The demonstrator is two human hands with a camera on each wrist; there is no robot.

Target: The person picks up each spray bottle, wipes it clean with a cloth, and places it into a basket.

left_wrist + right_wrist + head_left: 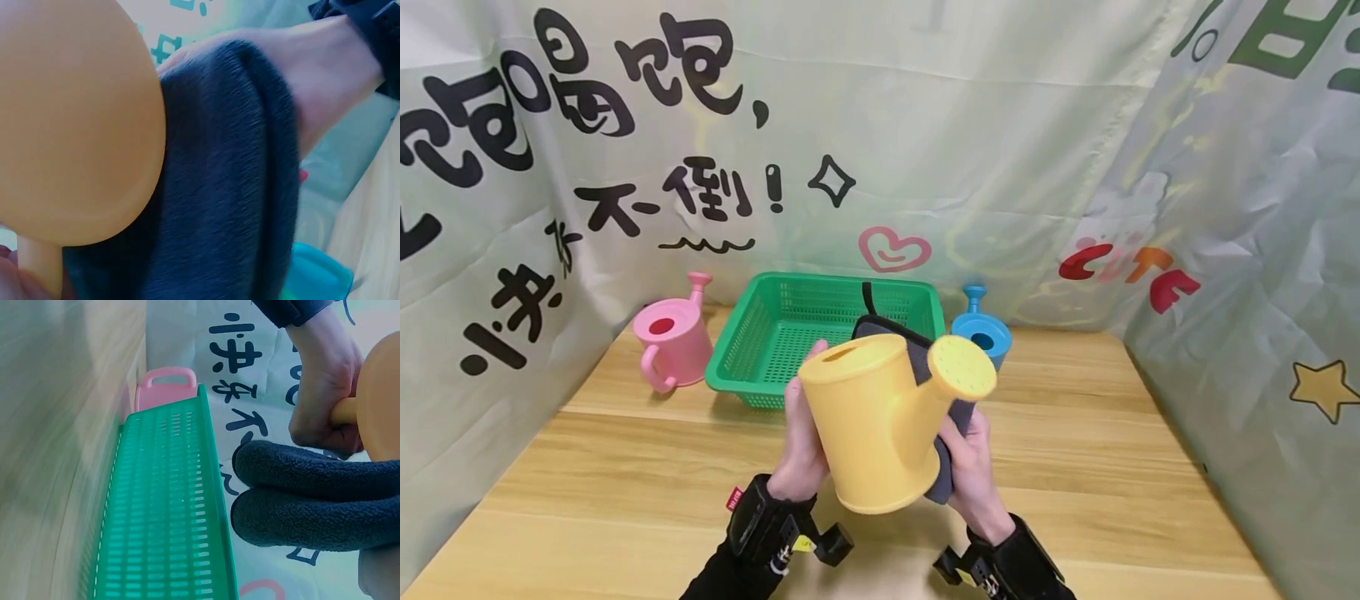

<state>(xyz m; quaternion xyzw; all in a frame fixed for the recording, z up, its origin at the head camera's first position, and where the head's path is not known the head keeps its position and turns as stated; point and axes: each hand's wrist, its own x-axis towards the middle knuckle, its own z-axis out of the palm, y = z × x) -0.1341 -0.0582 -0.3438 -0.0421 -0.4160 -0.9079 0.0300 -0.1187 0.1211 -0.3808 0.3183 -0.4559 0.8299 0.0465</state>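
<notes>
Work on the yellow watering can (pixel 868 433) looks under way but unfinished: it is held over the wooden table (pixel 1090 467), the left hand (pixel 802 442) curled snugly round its handle (pixel 344 412), the right hand (pixel 973 467) gripping a folded dark towel (pixel 319 525) at its side. Pink watering can (pixel 681 354) and blue watering can (pixel 997 336) flank the green basket (pixel 752 388); whether either is done, I cannot tell

Desk (pixel 1090 433): light wood-grain surface. Green basket (pixel 790 329): perforated walls, set towards the rear edge. Pink watering can (pixel 676 354): upright, just left of the basket. Blue watering can (pixel 981 326): right of the basket, lower part hidden. Backdrop (pixel 1000 150): pale, creased sheeting behind and beside the desk, printed with black characters (pixel 706 190), a pink heart outline (pixel 895 257), coloured letters (pixel 1150 261) and a yellow star (pixel 1327 390)
</notes>
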